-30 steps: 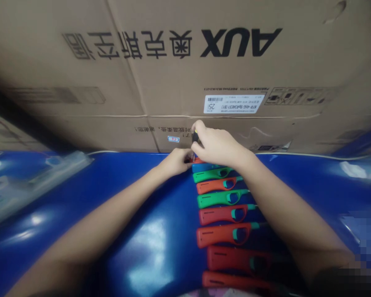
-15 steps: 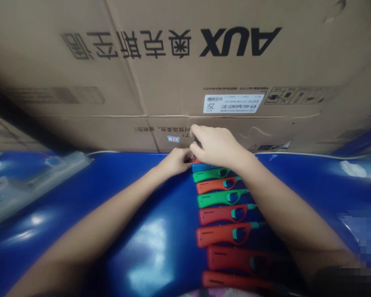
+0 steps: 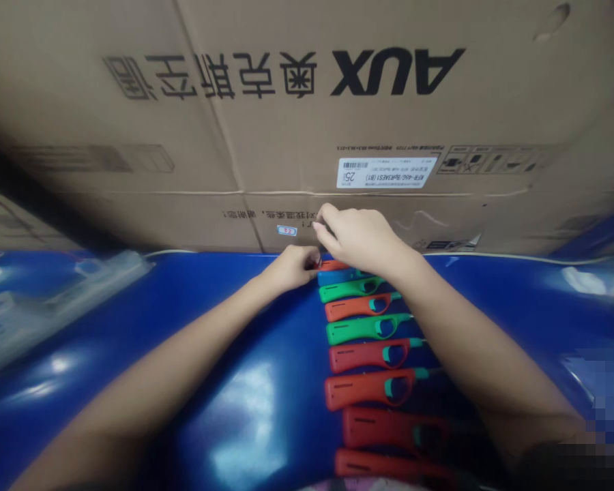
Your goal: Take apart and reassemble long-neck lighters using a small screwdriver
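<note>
Beside a creased brown cardboard carton (image 3: 286, 136), the left hand (image 3: 290, 267) pinches a slim orange plastic lighter (image 3: 333, 264), the right hand (image 3: 362, 237) curled, grip unclear.

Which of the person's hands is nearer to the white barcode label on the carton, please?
Right. The right hand is below the white label; the left hand is lower and farther left, near the blue lighter.

Lighters (image 3: 353, 330) are red, orange, green and blue — tabletop (image 3: 266, 348) deep blue, carton (image 3: 281, 140) brown with black lettering (image 3: 353, 71).
</note>
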The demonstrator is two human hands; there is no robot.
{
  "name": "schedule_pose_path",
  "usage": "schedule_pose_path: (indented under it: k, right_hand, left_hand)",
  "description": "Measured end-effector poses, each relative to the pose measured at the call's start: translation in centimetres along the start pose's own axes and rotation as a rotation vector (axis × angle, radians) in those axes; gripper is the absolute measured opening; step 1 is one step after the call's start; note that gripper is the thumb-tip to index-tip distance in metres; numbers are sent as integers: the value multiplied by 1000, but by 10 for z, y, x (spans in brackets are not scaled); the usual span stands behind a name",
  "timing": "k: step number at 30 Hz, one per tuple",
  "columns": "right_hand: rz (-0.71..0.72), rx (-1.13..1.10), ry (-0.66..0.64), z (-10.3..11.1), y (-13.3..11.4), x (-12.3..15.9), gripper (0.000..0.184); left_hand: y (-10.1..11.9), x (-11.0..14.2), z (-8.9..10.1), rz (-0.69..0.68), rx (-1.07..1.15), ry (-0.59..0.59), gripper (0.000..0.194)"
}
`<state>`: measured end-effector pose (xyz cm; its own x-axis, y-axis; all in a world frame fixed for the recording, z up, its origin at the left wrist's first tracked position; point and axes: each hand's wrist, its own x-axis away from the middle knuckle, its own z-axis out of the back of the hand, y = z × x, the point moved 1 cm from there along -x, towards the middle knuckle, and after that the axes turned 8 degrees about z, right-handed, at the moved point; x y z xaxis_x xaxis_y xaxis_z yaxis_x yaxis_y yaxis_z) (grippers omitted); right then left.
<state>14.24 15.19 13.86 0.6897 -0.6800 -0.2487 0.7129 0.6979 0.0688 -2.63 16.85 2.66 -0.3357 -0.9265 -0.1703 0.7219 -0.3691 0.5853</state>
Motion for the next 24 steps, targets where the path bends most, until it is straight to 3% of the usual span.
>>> schedule_pose_path:
  k: [5,10,16,24]
  right_hand:
    - [10,-56,6,-1,-1,0,45]
    - [-17,-10,-6,-1,-1,-1,39]
    - [50,-100,28,-3,1,1,38]
    - [10,-27,-40,2,4,1,34]
  left_hand:
    - [1,0,1,8,-1,7,13]
    - [2,1,2,8,-4,0,13]
    - [0,1,0,9,4,2,17]
    - [3,0,3,7,-6,-10,13]
